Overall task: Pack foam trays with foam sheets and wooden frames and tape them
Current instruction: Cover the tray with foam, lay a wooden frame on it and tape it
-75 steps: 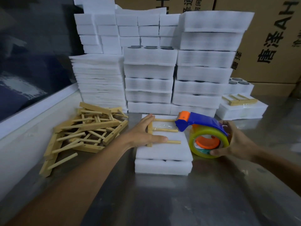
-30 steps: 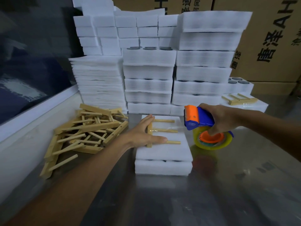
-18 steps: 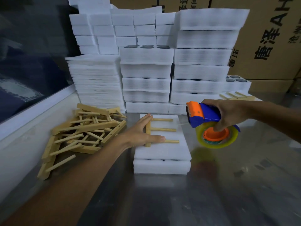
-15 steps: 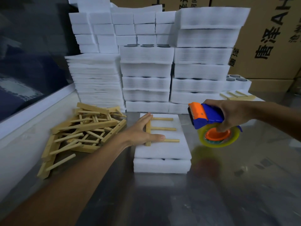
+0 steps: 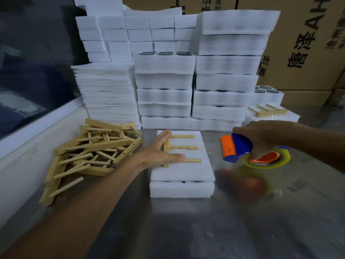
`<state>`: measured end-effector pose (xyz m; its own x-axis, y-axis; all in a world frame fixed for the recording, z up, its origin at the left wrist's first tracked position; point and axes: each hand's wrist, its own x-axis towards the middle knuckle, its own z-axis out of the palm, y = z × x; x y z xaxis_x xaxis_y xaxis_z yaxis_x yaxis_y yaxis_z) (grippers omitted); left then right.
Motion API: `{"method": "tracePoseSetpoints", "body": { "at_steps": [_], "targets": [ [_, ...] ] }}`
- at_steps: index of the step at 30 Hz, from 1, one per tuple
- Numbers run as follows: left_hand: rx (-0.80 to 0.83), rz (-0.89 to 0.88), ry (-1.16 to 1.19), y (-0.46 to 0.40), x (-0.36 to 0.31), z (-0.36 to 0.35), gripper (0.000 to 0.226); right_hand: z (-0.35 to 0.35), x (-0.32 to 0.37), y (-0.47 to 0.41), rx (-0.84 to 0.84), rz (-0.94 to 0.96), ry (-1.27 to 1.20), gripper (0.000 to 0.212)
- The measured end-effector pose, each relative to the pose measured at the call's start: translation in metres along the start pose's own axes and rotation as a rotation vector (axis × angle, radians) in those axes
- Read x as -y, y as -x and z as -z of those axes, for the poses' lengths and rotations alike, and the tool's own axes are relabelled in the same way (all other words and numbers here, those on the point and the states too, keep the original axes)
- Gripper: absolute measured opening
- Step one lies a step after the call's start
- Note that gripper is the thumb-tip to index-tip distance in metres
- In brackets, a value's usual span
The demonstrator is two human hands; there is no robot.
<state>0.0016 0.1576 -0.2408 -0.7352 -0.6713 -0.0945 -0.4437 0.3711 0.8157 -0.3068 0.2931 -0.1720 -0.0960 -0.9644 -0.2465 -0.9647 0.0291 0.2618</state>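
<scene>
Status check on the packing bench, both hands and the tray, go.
Left hand flat on wooden frame atop foam tray. Right hand grips tape dispenser, off the tray. Nothing between.

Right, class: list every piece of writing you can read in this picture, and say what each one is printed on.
"AH": cut off, on the right cardboard box.
"唐泽": large black characters, same box.
Smaller characters beside them: too blurred.
Partial characters on the middle box: cut off, unreadable.
Tape dispenser, foam, frames: no text.

Left hand flat on wooden frame atop foam tray; right hand grips tape dispenser.
</scene>
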Motion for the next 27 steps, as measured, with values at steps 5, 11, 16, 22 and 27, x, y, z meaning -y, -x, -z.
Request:
{"method": "tracePoseSetpoints", "body": {
  "at_steps": [5,11,16,22,27],
  "targets": [
    [-0.012,-0.008,0.027,-0.002,0.003,-0.001,0.109,0.002,0.018,-0.013,-0.036,0.021,0.039,0.052],
    [-0.015,-0.013,0.023,-0.003,0.006,0.000,0.107,0.012,0.045,-0.021,0.048,-0.038,0.108,0.051],
    [-0.023,-0.022,0.009,-0.003,0.005,-0.001,0.108,0.021,0.070,-0.028,0.112,-0.057,0.127,0.049],
    [-0.036,-0.025,0.014,-0.002,0.005,-0.003,0.108,0.042,0.086,-0.035,0.220,-0.083,0.179,0.052],
    [-0.038,-0.028,0.010,-0.002,0.002,-0.003,0.107,0.043,0.083,-0.050,0.361,-0.165,0.137,0.075]
  ]
}}
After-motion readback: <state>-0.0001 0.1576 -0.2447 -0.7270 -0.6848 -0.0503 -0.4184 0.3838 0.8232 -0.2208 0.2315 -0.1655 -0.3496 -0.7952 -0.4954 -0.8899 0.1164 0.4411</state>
